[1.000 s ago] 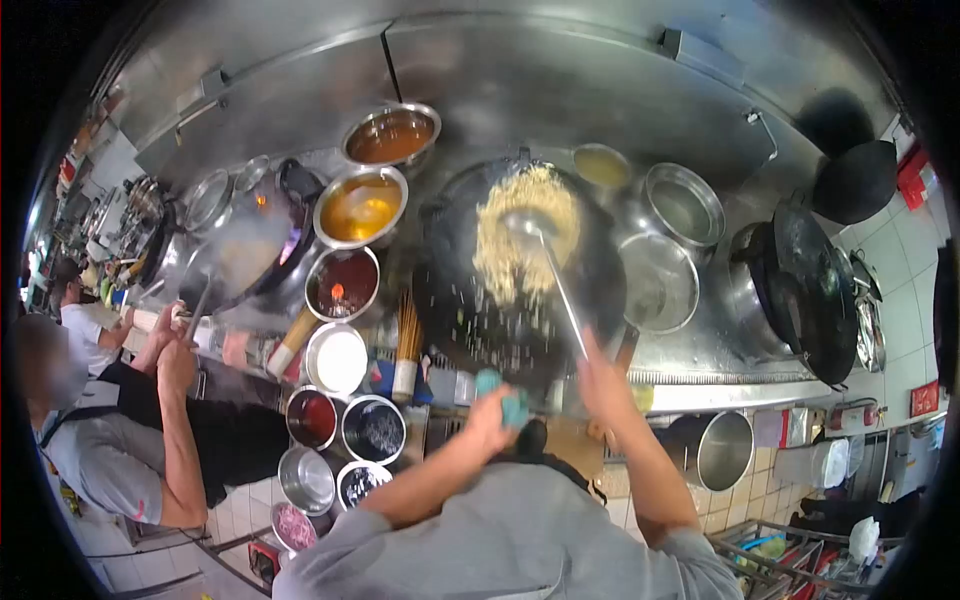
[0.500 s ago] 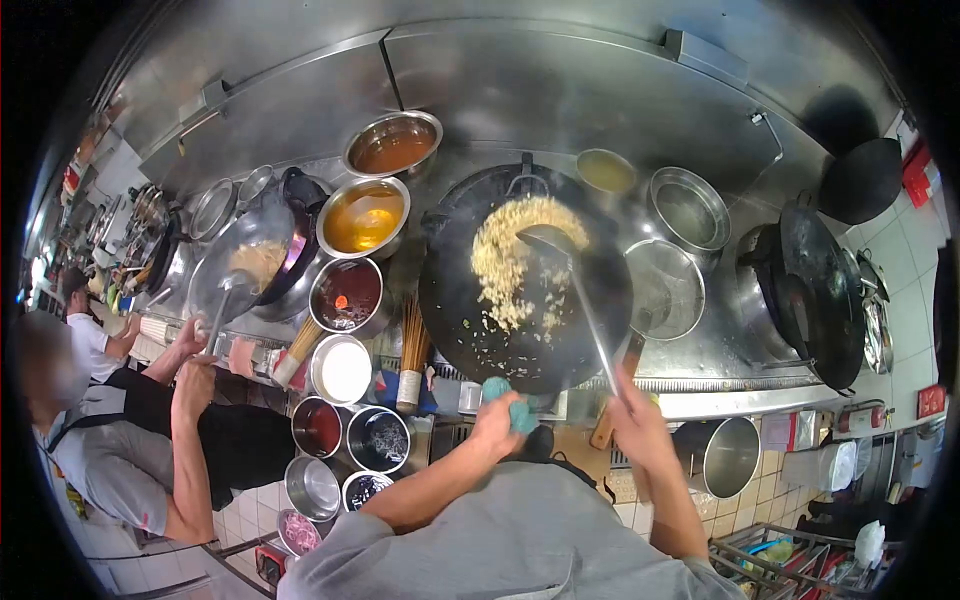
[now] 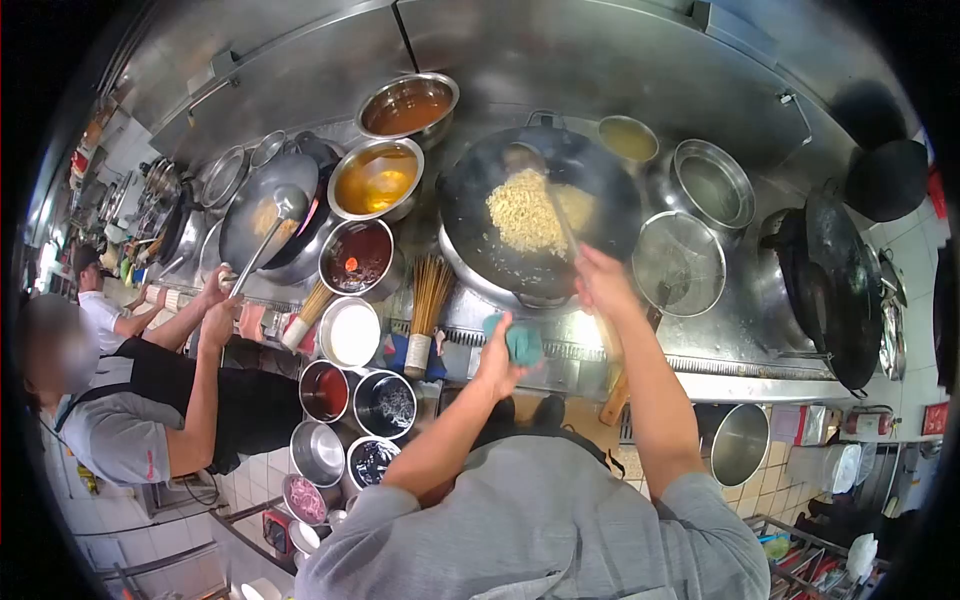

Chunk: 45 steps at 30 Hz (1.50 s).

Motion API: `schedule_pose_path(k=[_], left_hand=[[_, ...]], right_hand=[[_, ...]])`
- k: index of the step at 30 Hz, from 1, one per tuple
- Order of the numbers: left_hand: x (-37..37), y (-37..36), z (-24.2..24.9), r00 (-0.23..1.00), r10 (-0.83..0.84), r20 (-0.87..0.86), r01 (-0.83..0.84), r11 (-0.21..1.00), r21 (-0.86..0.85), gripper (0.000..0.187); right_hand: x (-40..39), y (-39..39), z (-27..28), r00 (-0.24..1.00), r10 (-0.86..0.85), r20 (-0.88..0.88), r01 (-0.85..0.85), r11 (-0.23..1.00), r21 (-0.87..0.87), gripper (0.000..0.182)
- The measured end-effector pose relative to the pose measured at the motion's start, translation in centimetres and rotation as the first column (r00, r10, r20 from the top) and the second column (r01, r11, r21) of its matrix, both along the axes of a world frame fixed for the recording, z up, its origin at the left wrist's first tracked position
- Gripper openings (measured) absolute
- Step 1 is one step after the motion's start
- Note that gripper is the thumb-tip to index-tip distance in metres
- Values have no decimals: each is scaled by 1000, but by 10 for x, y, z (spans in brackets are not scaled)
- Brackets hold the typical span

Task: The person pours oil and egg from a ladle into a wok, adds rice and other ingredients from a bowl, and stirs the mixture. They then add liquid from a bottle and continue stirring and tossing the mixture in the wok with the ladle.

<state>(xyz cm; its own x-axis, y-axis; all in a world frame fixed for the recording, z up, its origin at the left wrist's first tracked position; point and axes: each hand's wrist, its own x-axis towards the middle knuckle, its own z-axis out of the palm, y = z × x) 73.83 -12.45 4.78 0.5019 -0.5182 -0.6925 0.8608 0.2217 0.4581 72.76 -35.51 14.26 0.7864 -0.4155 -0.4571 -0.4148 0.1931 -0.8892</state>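
A large dark wok (image 3: 610, 215) sits on the range in front of me, with a heap of pale yellow, rice-like food (image 3: 525, 215) in its middle and loose bits scattered around. My right hand (image 3: 607, 283) is closed around the handle of a long metal ladle (image 3: 562, 215). Its blurred head is over the far side of the wok, behind the heap. Just in front of the wok's near rim, my left hand (image 3: 498, 360) grips a folded teal cloth (image 3: 523, 341). The cloth appears apart from the rim.
Left of the wok stand bowls of amber liquid (image 3: 375, 180) and dark red sauce (image 3: 357, 253), plus a bamboo brush (image 3: 428, 305). To the right are a strainer (image 3: 680, 265) and another wok (image 3: 830, 290). A co-worker (image 3: 150, 410) works a ladle at a left wok.
The food has gathered from a spread arc into a heap. My right hand and the ladle have moved forward. My left hand has risen with the cloth, and the view has shifted slightly.
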Motion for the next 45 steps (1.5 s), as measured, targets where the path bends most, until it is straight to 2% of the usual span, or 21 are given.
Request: schedule_pose_path(k=[2,3,6,12,17,21,22,24,26,28,29,31,33,34,35,36,40,41,42,44,45], left_hand=[[-28,33,3,997,-74,-27,75,996,48,72],[-40,48,2,994,-99,-42,103,991,81,77],[-58,72,9,988,-151,-32,154,981,118,86],[-18,46,32,985,-159,68,158,987,19,89],[47,-16,37,973,-226,52,221,971,88,82],[53,-44,36,987,-162,7,160,979,125,66],[52,-47,42,994,-106,-34,110,986,126,46],[55,-56,31,999,-38,-25,40,996,82,35],[70,-60,-24,999,-9,-54,8,1000,-17,18],[52,-52,-24,999,25,-20,-24,1000,11,15],[44,-52,-17,999,43,2,-43,999,14,14],[7,-33,60,995,54,-78,-53,998,20,16],[-13,-16,126,996,39,-81,-31,995,98,19],[1,-12,72,996,-52,-73,55,998,43,22],[12,-23,56,996,17,-89,-11,998,69,19],[26,-32,48,999,2,-41,1,997,75,16],[14,-19,-43,1000,-24,-14,24,998,66,8],[-20,-2,-15,1000,20,-14,-19,994,112,11],[-46,16,-11,995,45,-86,-43,999,22,17],[-75,34,71,994,25,-111,-15,996,86,11],[-64,29,59,994,7,-108,-5,1000,18,10]], right_hand=[[-18,17,13,984,149,-94,-161,976,-146,54],[-33,17,-6,970,241,-23,-233,902,-363,55],[-100,4,-42,875,484,18,-281,536,-796,58],[-185,-53,21,801,316,-509,-559,91,-824,57],[-127,-82,-19,900,224,-373,-401,93,-911,57],[-79,-2,-21,895,157,-417,-439,475,-763,59],[-95,3,-30,938,214,-273,-346,513,-786,58],[-129,14,-56,952,304,37,-160,598,-785,58],[-156,34,-21,961,242,-136,-269,699,-662,57],[-187,50,32,939,226,-260,-335,770,-543,56],[-198,51,59,929,235,-285,-354,784,-509,57],[-233,40,101,897,326,-297,-427,810,-401,59],[-245,25,108,865,391,-315,-501,716,-485,61],[-253,28,109,842,427,-331,-540,669,-511,63],[-229,33,119,806,412,-424,-582,678,-449,61],[-216,30,85,836,382,-395,-549,587,-594,58],[-131,24,-29,948,192,-255,-319,547,-774,55],[-130,28,-32,966,193,-170,-245,487,-838,56],[-137,33,-23,972,198,-129,-216,520,-826,56],[-158,40,15,972,211,-102,-212,608,-765,55],[-180,44,37,964,230,-132,-254,664,-703,54]])
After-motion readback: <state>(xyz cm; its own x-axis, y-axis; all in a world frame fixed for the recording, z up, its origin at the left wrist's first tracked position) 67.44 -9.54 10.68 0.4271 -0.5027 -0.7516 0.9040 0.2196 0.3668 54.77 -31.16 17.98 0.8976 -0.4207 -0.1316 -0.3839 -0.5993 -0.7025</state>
